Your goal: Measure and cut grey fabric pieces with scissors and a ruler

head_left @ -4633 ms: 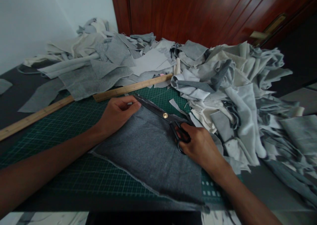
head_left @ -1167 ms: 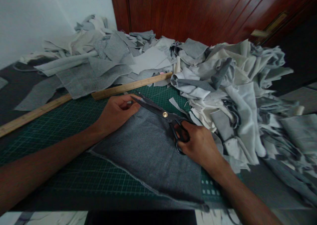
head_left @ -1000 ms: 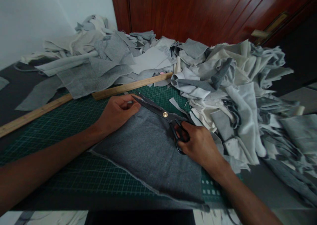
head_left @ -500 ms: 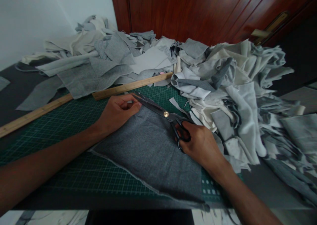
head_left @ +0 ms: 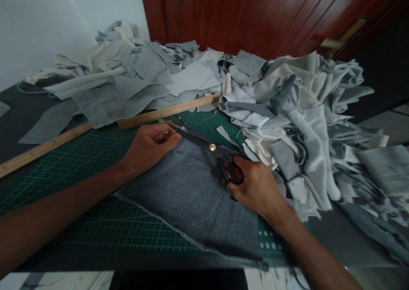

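A dark grey piece of fabric [head_left: 194, 196] lies flat over the green cutting mat [head_left: 96, 234], its lower edge seamed. My right hand [head_left: 255, 185] grips the black handles of the scissors [head_left: 204, 142], whose blades are slightly parted and point left along the fabric's far edge. With thumb and forefinger together, my left hand [head_left: 155, 143] pinches the far left corner of the fabric, right beside the blade tips. What lies exactly between those fingertips is mostly hidden.
Grey and white cloth scraps [head_left: 143, 64] are heaped along the back, with a larger pile [head_left: 313, 90] on the right. Two wooden rulers, one to the left [head_left: 44, 149] and one behind my left hand [head_left: 169, 112], lie on the mat. A red-brown door [head_left: 239, 17] stands behind.
The scissor blades have opened a little wider, the handles shifting with my right hand. My left hand keeps its pinch at the corner. The whole view has shifted slightly.
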`<state>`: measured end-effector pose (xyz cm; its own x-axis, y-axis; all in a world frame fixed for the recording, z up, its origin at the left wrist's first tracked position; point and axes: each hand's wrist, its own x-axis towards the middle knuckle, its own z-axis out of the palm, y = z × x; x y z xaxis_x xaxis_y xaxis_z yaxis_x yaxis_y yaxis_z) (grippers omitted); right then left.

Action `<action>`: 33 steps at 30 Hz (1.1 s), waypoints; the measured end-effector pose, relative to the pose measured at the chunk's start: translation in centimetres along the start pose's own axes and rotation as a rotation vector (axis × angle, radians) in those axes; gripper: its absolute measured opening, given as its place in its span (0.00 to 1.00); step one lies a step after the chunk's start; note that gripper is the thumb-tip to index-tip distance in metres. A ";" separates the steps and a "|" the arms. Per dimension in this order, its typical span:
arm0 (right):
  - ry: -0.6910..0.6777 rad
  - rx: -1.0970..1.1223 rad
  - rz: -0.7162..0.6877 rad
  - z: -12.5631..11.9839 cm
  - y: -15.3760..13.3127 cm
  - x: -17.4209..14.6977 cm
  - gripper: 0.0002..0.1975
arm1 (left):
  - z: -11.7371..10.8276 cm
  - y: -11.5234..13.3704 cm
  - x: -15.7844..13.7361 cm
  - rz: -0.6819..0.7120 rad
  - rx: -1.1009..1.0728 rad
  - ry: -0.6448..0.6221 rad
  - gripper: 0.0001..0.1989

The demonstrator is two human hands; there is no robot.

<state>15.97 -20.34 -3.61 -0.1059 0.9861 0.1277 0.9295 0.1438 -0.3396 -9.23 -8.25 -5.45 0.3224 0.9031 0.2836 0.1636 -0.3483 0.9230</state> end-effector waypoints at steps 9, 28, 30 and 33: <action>0.002 0.051 -0.012 0.2 0.1 -0.1 0.02 | 0.3 -0.2 0.1 0.068 -0.077 -0.021 0.07; -0.073 0.044 -0.001 -0.4 0.1 -0.1 0.05 | 0.0 -0.1 0.0 0.021 -0.036 -0.043 0.09; -0.080 0.048 0.006 -0.4 0.1 -0.1 0.05 | 0.0 -0.1 0.0 0.027 -0.035 -0.050 0.09; -0.087 0.041 0.019 -0.4 0.0 -0.1 0.06 | 0.0 0.1 0.0 0.010 -0.032 -0.045 0.09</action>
<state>16.09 -20.43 -3.21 -0.1200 0.9920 0.0399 0.9167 0.1261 -0.3792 -9.25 -8.32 -5.36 0.3661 0.8870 0.2815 0.1304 -0.3484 0.9282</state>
